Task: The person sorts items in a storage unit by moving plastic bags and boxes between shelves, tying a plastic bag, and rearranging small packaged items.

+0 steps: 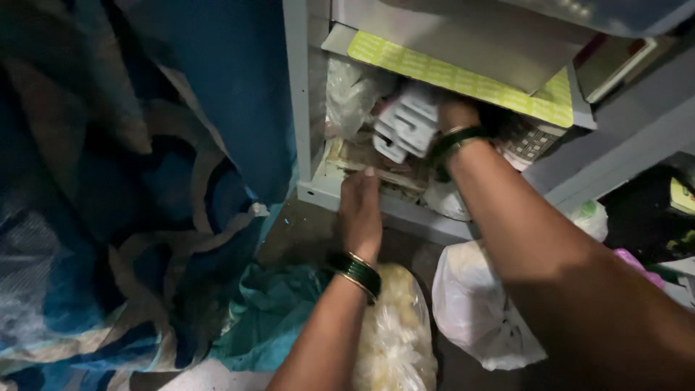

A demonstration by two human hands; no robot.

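My left hand (360, 211) rests on the front edge of a low white shelf (318, 190), fingertips touching a stack of papers (362, 161) that lies inside. My right hand (457, 114) reaches deep into the same shelf and grips several silvery blister strips (405, 123). Both wrists wear dark green and gold bangles. A crumpled clear plastic bag (351, 94) sits at the back left of the shelf. A calculator (528, 139) lies just right of my right hand. A yellow-green sheet (463, 78) lines the shelf above.
On the floor below are a clear bag of pale lumps (397, 333), a white plastic bag (474, 304) and a teal cloth (271, 311). A blue patterned curtain (130, 181) hangs at left. Pink and dark items crowd the right edge.
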